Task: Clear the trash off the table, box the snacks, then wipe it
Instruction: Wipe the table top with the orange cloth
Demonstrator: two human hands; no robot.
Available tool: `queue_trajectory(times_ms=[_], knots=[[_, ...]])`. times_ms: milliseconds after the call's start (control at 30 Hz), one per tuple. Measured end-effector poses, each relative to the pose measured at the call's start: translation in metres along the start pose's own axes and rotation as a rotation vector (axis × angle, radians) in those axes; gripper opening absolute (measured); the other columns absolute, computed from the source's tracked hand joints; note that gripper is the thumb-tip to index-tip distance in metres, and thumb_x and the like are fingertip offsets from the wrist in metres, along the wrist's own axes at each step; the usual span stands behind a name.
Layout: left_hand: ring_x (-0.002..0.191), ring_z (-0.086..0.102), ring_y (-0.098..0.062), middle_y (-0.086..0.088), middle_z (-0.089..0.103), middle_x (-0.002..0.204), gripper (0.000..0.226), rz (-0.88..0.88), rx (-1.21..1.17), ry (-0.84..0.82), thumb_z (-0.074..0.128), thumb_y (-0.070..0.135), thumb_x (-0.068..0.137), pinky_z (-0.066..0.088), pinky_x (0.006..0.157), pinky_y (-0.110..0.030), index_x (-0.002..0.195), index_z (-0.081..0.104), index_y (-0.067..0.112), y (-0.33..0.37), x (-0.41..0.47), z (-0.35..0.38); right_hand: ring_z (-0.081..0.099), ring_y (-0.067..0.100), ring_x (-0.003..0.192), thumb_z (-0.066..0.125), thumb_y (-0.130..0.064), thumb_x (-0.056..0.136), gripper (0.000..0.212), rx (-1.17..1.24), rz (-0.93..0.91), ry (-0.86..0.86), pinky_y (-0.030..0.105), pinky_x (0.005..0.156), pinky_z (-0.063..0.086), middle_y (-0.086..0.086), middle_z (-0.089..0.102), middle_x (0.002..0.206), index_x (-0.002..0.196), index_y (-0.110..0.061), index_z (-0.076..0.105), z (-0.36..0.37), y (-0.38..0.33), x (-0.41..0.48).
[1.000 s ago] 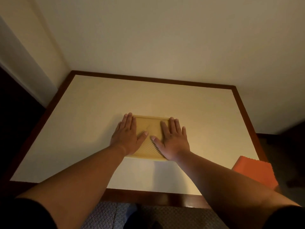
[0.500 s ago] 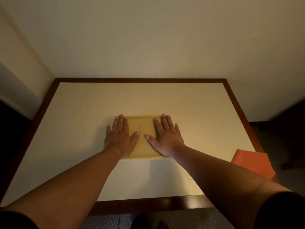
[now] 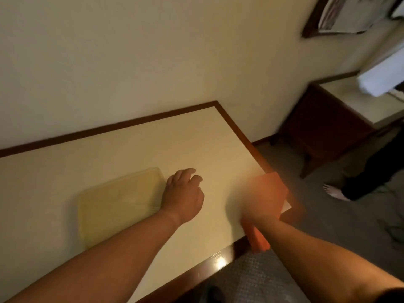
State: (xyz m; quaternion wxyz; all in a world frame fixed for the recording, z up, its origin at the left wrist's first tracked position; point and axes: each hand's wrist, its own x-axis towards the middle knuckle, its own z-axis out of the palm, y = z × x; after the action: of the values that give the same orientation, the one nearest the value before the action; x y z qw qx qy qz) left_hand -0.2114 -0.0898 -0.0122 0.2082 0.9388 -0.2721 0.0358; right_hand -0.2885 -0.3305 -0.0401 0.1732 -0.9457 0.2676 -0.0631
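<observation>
Orange cloth (image 3: 265, 193) blurred at right hand (image 3: 251, 212), grip unclear, left hand (image 3: 183, 196) loosely curled, empty.

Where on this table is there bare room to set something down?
The table is bare from the box back to the wall-side rim, and in the far right corner beyond the left hand. Crowded: the near right corner, where the blurred right hand meets the orange cloth.

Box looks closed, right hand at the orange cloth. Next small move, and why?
Probably close the right hand on the orange cloth at the table's right edge and draw it onto the top to wipe. The snack box lies lidded; the left hand is off it. Grip is too blurred to confirm.
</observation>
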Motion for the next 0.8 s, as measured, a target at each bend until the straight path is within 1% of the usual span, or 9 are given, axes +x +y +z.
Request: queue_trajectory(times_ms=[100, 200, 367, 433, 467, 533, 600, 700, 800], knots=[[0.129, 0.048, -0.025, -0.001, 0.053, 0.142, 0.038, 0.055, 0.024, -0.12, 0.052, 0.028, 0.087, 0.039, 0.107, -0.041, 0.121, 0.067, 0.025, 0.021, 0.007, 0.025, 0.054, 0.029, 0.113, 0.05, -0.035, 0.103, 0.031, -0.078, 0.155, 0.012, 0.044, 0.096, 0.047, 0.01, 0.062, 0.121, 0.121, -0.015, 0.066, -0.011, 0.045, -0.005], [0.129, 0.046, -0.024, 0.0, 0.052, 0.142, 0.036, 0.137, 0.017, -0.287, 0.047, 0.024, 0.093, 0.041, 0.105, -0.037, 0.126, 0.063, 0.022, 0.037, 0.013, 0.051, 0.049, 0.036, 0.124, 0.05, -0.042, 0.102, 0.043, -0.104, 0.343, -0.093, 0.047, 0.102, 0.045, 0.016, 0.054, 0.133, 0.131, -0.013, 0.058, -0.009, 0.068, 0.002], [0.116, 0.059, -0.023, -0.002, 0.063, 0.128, 0.035, -0.066, -0.172, -0.543, 0.046, 0.03, 0.1, 0.051, 0.095, -0.035, 0.132, 0.059, 0.023, 0.07, 0.021, 0.096, 0.05, 0.04, 0.129, 0.058, -0.041, 0.097, 0.061, 0.074, 0.642, -0.228, 0.044, 0.103, 0.045, 0.022, 0.051, 0.139, 0.14, 0.0, 0.042, 0.009, 0.091, 0.019], [0.117, 0.061, -0.022, -0.004, 0.064, 0.132, 0.04, -0.174, -0.274, -0.622, 0.049, 0.034, 0.101, 0.05, 0.097, -0.031, 0.138, 0.056, 0.021, 0.081, 0.022, 0.109, 0.062, 0.036, 0.107, 0.061, -0.026, 0.096, 0.047, 0.196, 0.66, -0.233, 0.038, 0.084, 0.052, 0.017, 0.063, 0.119, 0.133, -0.002, 0.045, 0.011, 0.092, 0.023], [0.117, 0.061, -0.022, -0.004, 0.064, 0.133, 0.042, -0.229, -0.333, -0.645, 0.051, 0.035, 0.101, 0.05, 0.098, -0.029, 0.14, 0.055, 0.02, 0.084, 0.022, 0.113, 0.063, 0.03, 0.091, 0.061, -0.018, 0.094, 0.036, 0.278, 0.668, -0.222, 0.034, 0.071, 0.049, 0.012, 0.065, 0.105, 0.125, -0.005, 0.049, 0.011, 0.091, 0.024], [0.117, 0.061, -0.021, -0.005, 0.063, 0.133, 0.046, -0.369, -0.455, -0.652, 0.055, 0.035, 0.1, 0.048, 0.098, -0.026, 0.142, 0.053, 0.018, 0.09, 0.027, 0.119, 0.059, 0.021, 0.072, 0.061, -0.011, 0.089, 0.013, 0.43, 0.665, -0.189, 0.03, 0.059, 0.043, 0.007, 0.064, 0.089, 0.101, -0.012, 0.056, 0.008, 0.089, 0.03], [0.116, 0.061, -0.021, -0.005, 0.062, 0.132, 0.048, -0.516, -0.573, -0.619, 0.06, 0.035, 0.097, 0.047, 0.097, -0.024, 0.141, 0.053, 0.017, 0.091, 0.033, 0.122, 0.053, 0.018, 0.064, 0.063, -0.011, 0.089, 0.012, 0.63, 0.633, -0.186, 0.03, 0.057, 0.041, 0.005, 0.061, 0.079, 0.082, -0.017, 0.054, 0.002, 0.081, 0.036], [0.112, 0.064, -0.023, -0.005, 0.064, 0.129, 0.047, -0.67, -0.748, -0.574, 0.065, 0.032, 0.092, 0.051, 0.098, -0.031, 0.136, 0.056, 0.018, 0.086, 0.047, 0.118, 0.048, 0.019, 0.064, 0.064, -0.01, 0.089, 0.017, 0.922, 0.587, -0.298, 0.032, 0.058, 0.039, 0.005, 0.053, 0.071, 0.083, -0.021, 0.053, -0.016, 0.061, 0.044], [0.107, 0.063, -0.021, -0.002, 0.066, 0.119, 0.037, -0.817, -1.065, -0.525, 0.062, 0.032, 0.09, 0.05, 0.093, -0.038, 0.126, 0.06, 0.024, 0.08, 0.059, 0.099, 0.059, 0.032, 0.093, 0.062, -0.002, 0.086, 0.024, 1.17, 0.505, -0.522, 0.045, 0.083, 0.051, 0.014, 0.063, 0.096, 0.103, -0.018, 0.059, -0.032, 0.044, 0.056]])
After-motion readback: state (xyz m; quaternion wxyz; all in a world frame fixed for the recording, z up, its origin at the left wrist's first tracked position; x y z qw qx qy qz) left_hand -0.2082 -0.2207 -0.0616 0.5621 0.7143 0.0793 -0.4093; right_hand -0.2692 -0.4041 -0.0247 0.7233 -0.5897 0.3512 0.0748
